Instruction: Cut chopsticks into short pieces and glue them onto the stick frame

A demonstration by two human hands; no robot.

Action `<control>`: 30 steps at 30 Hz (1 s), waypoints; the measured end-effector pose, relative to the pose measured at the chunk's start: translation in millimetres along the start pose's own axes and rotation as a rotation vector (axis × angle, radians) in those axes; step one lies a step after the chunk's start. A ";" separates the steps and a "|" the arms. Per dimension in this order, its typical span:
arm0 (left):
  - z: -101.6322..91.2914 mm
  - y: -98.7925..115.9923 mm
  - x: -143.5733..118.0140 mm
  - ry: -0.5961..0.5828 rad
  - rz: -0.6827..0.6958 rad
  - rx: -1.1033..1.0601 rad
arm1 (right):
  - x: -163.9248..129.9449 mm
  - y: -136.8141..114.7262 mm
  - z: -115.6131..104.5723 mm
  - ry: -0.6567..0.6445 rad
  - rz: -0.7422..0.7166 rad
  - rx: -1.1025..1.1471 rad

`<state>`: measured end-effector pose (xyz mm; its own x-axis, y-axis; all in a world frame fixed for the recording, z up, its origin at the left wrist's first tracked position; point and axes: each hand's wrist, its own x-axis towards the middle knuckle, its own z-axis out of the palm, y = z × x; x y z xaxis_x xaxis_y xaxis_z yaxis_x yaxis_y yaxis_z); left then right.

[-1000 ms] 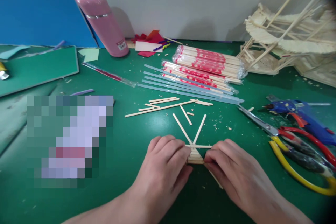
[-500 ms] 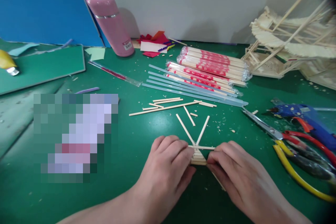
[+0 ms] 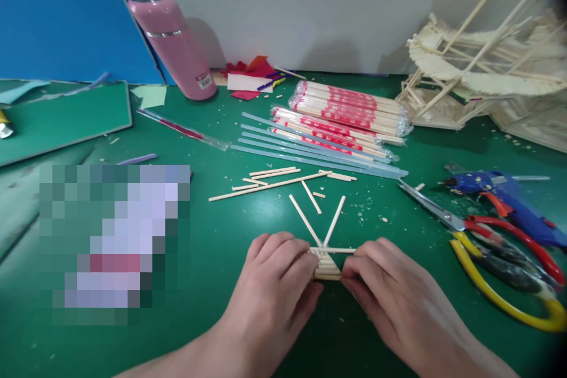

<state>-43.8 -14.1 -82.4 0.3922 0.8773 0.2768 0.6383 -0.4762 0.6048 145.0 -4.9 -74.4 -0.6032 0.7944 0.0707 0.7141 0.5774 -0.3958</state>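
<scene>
Soft, even light from above fills the scene, bright enough to show colour plainly, with only faint shadows: a grey one on the wall behind the pink bottle (image 3: 170,44) and a dim patch under the hands near the front edge of the green table (image 3: 212,224). The view bends at the edges and darkens to black at the top right and bottom right corners. A pixelated block hides part of the table's left side; the clear sticks (image 3: 316,150) catch a mild sheen.
</scene>
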 end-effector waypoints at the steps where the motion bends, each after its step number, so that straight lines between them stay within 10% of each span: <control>1: 0.2 -0.1 0.0 -0.004 0.001 0.000 | 0.1 -0.2 -0.3 0.002 -0.001 0.004; 30: 2.3 0.0 -0.2 0.014 0.002 0.046 | -1.1 0.8 -0.4 -0.045 0.086 0.089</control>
<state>-42.4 -14.5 -84.2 0.3840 0.8770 0.2887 0.6677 -0.4797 0.5693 146.3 -5.2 -74.4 -0.5583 0.8296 -0.0074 0.7304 0.4872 -0.4787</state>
